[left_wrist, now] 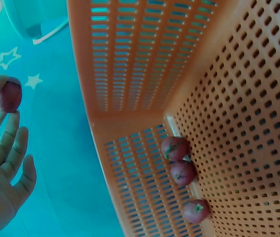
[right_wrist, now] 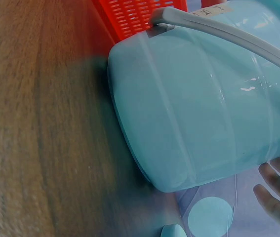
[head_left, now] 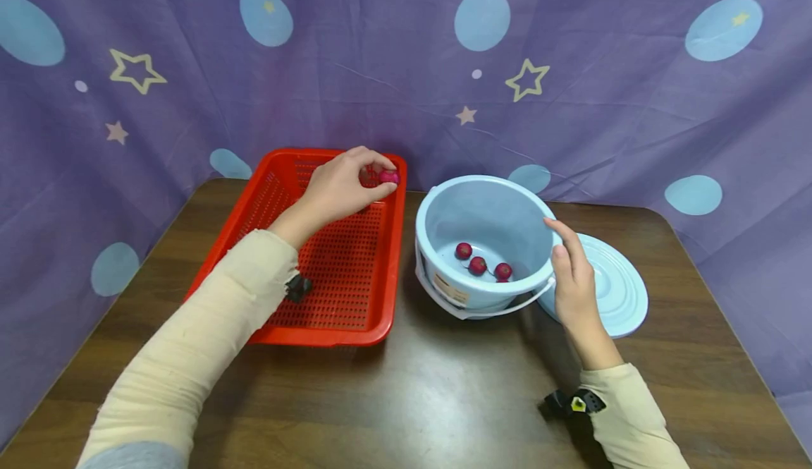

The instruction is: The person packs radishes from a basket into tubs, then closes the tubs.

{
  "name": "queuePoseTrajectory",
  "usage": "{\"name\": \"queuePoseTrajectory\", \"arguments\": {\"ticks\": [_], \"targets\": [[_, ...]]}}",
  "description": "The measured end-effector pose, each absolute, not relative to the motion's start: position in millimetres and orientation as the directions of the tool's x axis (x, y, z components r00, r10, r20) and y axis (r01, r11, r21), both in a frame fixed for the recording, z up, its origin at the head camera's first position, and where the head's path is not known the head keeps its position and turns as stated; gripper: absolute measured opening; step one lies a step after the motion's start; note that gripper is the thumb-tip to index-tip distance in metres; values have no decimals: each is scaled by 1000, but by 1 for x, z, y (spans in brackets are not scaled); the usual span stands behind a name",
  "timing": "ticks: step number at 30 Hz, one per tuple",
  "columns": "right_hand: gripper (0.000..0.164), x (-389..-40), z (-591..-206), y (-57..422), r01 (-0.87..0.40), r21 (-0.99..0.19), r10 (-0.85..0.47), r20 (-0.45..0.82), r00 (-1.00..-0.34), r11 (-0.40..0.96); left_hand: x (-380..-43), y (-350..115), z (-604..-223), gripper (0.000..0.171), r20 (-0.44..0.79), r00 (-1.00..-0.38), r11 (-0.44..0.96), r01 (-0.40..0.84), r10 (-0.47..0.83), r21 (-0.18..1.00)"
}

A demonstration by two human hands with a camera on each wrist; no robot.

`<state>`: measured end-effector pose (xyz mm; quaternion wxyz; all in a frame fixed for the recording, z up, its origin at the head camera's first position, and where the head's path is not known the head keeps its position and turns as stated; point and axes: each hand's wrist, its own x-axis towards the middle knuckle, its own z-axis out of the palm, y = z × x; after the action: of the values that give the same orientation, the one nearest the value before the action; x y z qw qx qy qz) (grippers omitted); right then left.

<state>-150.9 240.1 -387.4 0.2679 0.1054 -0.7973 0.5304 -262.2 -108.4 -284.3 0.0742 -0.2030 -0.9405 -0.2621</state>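
My left hand (head_left: 345, 183) pinches a red radish (head_left: 389, 176) between thumb and fingertips, above the far right corner of the red basket (head_left: 395, 271). The left wrist view shows the same radish (left_wrist: 9, 96) in the fingers. Three more radishes (left_wrist: 182, 173) lie along the basket's end wall there; the arm and hand hide them in the head view. My right hand (head_left: 576, 278) rests against the right rim of the light blue bucket (head_left: 485, 187), its fingers fairly straight. Several radishes (head_left: 478, 266) lie on the bucket's bottom.
A round light blue lid (head_left: 618, 289) lies on the wooden table (head_left: 444, 384), right of the bucket and partly behind my right hand. The bucket's white handle (head_left: 466, 314) hangs down at its front. A purple patterned cloth (head_left: 406, 53) hangs behind the table.
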Motion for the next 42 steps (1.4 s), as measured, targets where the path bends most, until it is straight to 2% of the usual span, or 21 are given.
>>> {"name": "queuePoseTrajectory", "arguments": {"ticks": [19,36,42], "targets": [[40,-152,-389,241,-448,-782,99,535,-839,433,-238,-86,-276,28,367,-842,694,536,397,481],[40,-149,-388,241,-442,-790,106,528,-842,425,-219,-64,-261,30,342,-784,627,620,518,471],[40,-150,-389,242,-444,-789,107,531,-841,426,-216,-60,-265,30,320,-722,558,683,613,471]]}}
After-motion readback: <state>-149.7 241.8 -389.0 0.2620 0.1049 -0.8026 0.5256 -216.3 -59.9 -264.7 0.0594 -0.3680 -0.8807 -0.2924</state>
